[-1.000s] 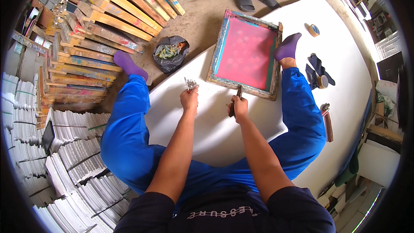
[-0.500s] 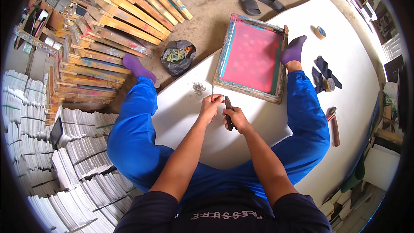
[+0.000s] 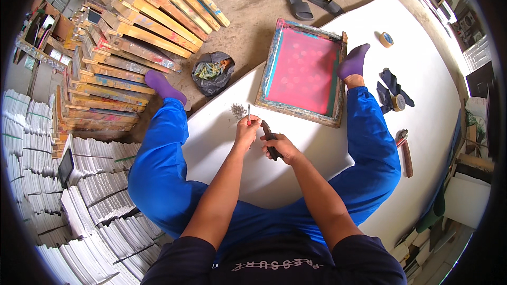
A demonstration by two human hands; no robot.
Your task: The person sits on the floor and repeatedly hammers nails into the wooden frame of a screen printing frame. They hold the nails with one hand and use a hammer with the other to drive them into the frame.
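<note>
Over on the left I see bundled stacks of white sheets point(image 3: 103, 187), then a pile of paint-marked wooden frames point(image 3: 127, 87) and a black bag point(image 3: 215, 85) of scraps on the floor. A small scatter of dark bits point(image 3: 237, 110) lies on the white board point(image 3: 232, 174), just beyond the left hand point(image 3: 245, 136), whose fingers are closed around a thin red-handled tool point(image 3: 249, 116). Next to it, the right hand point(image 3: 282, 149) wraps the dark pliers point(image 3: 271, 144), their nose near the left fingertips. Farther right lie a pink-meshed screen point(image 3: 303, 68), a tape roll point(image 3: 386, 39) and a hammer point(image 3: 407, 158).
</note>
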